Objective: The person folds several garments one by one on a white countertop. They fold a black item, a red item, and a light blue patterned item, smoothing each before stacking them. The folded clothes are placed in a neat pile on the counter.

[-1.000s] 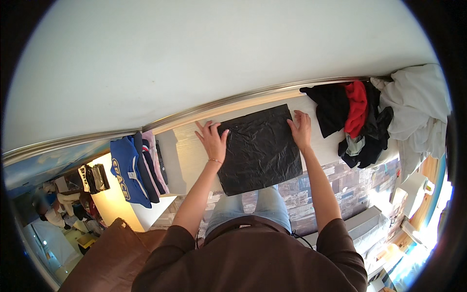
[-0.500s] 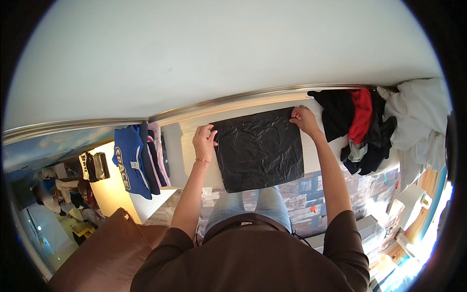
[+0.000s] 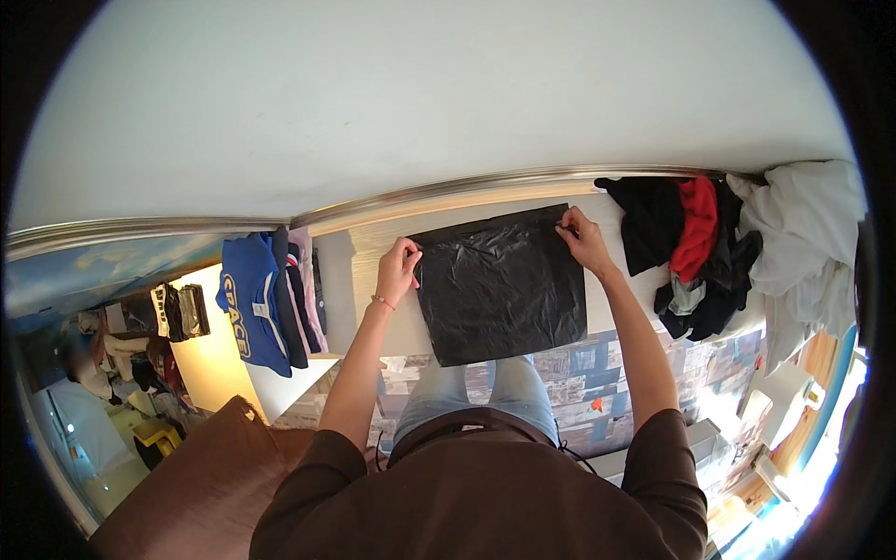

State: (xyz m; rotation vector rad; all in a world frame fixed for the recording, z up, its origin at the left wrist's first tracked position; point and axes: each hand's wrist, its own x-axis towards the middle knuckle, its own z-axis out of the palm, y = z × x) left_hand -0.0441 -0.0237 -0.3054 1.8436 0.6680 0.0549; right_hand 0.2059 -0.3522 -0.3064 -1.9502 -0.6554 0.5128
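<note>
A thin, crinkled black piece (image 3: 502,294) with a slight sheen lies spread as a near-rectangle on the pale tabletop (image 3: 373,252). Its near edge overhangs the table's front, above my legs. Whether it is a garment or a bag I cannot tell. My left hand (image 3: 399,268), with a beaded bracelet at the wrist, pinches its far left corner. At the far right corner, my right hand (image 3: 583,238) is closed on the edge, thumb and fingers together. A smooth band runs along the far edge between both hands.
Folded clothes, a blue shirt (image 3: 254,303) among them, stand in a row to the left. Dark folded items (image 3: 182,313) lie beyond. On the right are heaped black and red clothes (image 3: 693,229) and white cloth (image 3: 807,233). A brown leather-like surface (image 3: 196,485) sits at lower left.
My left hand's fingers have drawn together at the far left corner of the black piece; before, they were more spread there. My right hand stays at its corner. The view shifted slightly.
</note>
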